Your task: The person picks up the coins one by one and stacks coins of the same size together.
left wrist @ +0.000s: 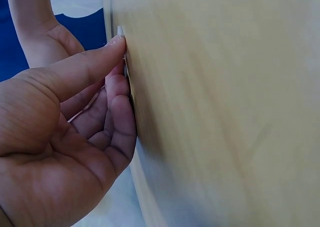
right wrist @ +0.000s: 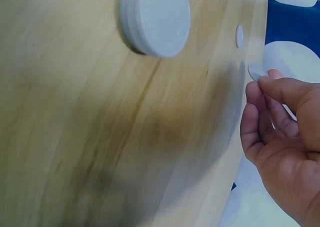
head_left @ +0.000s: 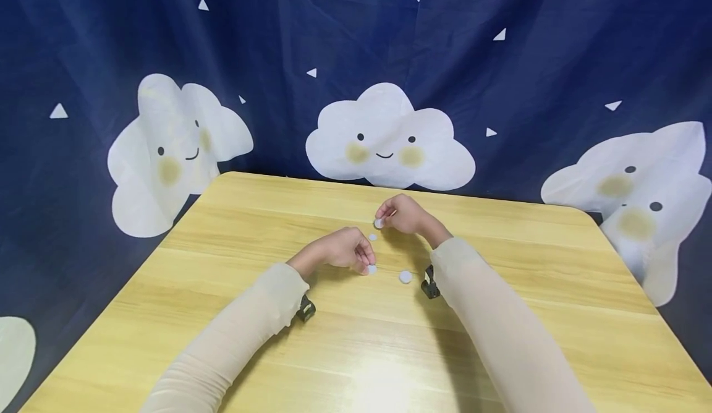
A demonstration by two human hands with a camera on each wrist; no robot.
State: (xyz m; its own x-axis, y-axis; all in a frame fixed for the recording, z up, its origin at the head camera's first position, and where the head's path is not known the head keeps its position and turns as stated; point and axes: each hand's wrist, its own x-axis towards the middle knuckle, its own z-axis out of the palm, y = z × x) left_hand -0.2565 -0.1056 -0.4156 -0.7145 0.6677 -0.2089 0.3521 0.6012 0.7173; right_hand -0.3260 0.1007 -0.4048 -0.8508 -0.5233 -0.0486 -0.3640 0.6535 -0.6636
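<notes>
My right hand (head_left: 402, 214) pinches a small white disc (right wrist: 256, 71) between thumb and finger, just above the far part of the table. The disc is tilted in the right wrist view. My left hand (head_left: 346, 249) has its thumb and curled fingers at another white disc (head_left: 372, 269) low on the tabletop; only that disc's edge shows by the thumb in the left wrist view. Between the hands lies a third white disc (head_left: 372, 237), flat on the wood. Right of the left hand sits a short stack of white discs (right wrist: 157, 22).
The light wooden table (head_left: 250, 215) has rounded far corners. Behind it hangs a dark blue curtain (head_left: 267, 42) printed with smiling clouds and small white triangles. Black wrist cameras show below both sleeves, the right one (head_left: 430, 283) close to the stack.
</notes>
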